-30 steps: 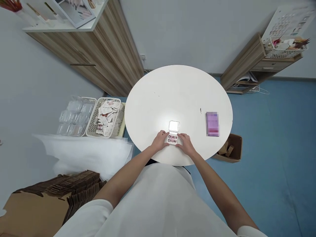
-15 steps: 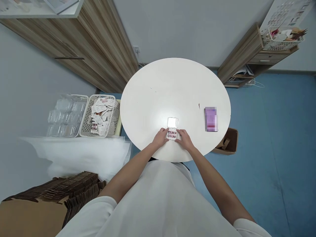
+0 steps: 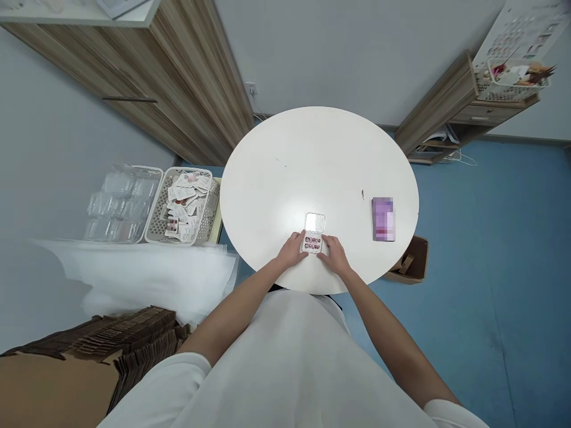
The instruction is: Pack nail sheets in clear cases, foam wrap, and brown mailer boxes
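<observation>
One open case point(image 3: 313, 241) lies lengthwise near-to-far, lid point(image 3: 315, 222) pointing away.

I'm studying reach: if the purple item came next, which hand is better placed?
Probably the right hand: it's at the right edge of the open case, nearer the purple item. The left hand is at the opposite edge, farther away.

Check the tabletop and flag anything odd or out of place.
A small dark mark stands out on the white table, left of the purple item: it breaks the plain surface, though whether scrap or stain I cannot tell. Fainter specks show farther left.
</observation>
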`<state>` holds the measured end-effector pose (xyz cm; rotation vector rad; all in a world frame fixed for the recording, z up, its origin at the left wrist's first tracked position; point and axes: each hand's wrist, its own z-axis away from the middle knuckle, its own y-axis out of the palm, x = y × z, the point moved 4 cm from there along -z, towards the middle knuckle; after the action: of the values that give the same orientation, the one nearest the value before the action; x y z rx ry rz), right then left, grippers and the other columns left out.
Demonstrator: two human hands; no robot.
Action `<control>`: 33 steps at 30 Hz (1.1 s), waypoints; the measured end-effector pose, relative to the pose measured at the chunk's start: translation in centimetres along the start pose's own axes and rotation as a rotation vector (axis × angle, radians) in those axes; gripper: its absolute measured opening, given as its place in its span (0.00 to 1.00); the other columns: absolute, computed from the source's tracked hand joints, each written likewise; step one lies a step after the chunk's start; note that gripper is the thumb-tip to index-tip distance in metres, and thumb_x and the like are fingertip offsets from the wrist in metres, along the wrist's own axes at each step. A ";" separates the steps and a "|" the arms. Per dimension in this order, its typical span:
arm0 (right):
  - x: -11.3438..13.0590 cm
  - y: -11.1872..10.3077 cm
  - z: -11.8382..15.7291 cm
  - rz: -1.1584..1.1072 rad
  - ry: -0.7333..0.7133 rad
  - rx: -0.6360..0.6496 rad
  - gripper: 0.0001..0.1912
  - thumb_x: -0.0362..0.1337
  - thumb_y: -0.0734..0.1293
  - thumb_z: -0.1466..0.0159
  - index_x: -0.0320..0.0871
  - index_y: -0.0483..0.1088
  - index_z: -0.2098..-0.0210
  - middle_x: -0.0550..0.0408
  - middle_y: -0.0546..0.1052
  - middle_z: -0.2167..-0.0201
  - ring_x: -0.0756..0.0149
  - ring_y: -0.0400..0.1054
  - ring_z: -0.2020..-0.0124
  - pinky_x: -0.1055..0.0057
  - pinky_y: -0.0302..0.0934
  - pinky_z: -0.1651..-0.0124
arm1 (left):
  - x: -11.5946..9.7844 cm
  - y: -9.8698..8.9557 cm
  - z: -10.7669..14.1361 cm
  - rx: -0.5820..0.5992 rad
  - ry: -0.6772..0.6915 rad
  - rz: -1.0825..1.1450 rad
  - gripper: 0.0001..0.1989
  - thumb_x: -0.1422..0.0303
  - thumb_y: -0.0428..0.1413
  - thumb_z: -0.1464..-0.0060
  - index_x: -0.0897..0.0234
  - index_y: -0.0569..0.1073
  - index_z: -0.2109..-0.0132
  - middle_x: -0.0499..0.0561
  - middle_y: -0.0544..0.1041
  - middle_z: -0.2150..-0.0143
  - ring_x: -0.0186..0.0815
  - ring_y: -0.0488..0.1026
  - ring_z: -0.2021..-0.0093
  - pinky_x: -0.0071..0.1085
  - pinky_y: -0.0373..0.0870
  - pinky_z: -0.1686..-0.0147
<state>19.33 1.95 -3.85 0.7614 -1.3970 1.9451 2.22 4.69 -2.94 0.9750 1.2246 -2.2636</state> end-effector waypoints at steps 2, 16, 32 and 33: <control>0.0 0.1 0.3 -0.093 0.063 -0.004 0.33 0.37 0.65 0.49 0.47 0.54 0.44 0.50 0.64 0.51 0.60 0.62 0.55 0.58 0.57 0.50 | 0.2 0.1 0.3 -0.017 -0.032 0.100 0.35 0.67 0.57 0.56 0.62 0.54 0.41 0.57 0.62 0.50 0.40 0.66 0.55 0.36 0.64 0.56; 0.8 0.3 0.9 -0.565 0.266 0.009 0.28 0.31 0.64 0.54 0.43 0.63 0.51 0.54 0.68 0.62 0.71 0.65 0.69 0.65 0.63 0.59 | 1.0 0.6 2.4 -0.091 -0.181 0.776 0.17 0.70 0.56 0.55 0.65 0.71 0.55 0.52 0.74 0.61 0.35 0.70 0.60 0.35 0.64 0.56; 4.3 -4.1 2.0 -0.889 0.128 0.072 0.22 0.44 0.67 0.48 0.46 0.66 0.54 0.51 0.69 0.54 0.66 0.67 0.59 0.63 0.63 0.55 | -2.6 -2.2 5.7 -0.095 -0.163 1.059 0.25 0.65 0.63 0.61 0.66 0.68 0.53 0.56 0.75 0.60 0.32 0.72 0.64 0.34 0.67 0.60; 4.4 -4.2 1.7 -0.928 0.147 0.108 0.21 0.47 0.65 0.46 0.46 0.66 0.54 0.50 0.70 0.54 0.64 0.67 0.58 0.63 0.63 0.55 | -2.7 -2.2 5.8 -0.085 -0.170 1.056 0.26 0.64 0.63 0.61 0.66 0.68 0.53 0.56 0.75 0.60 0.32 0.72 0.64 0.34 0.67 0.60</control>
<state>19.87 2.07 2.45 1.0474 -0.6460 1.2964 0.44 1.08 2.45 1.0234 0.4998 -1.3944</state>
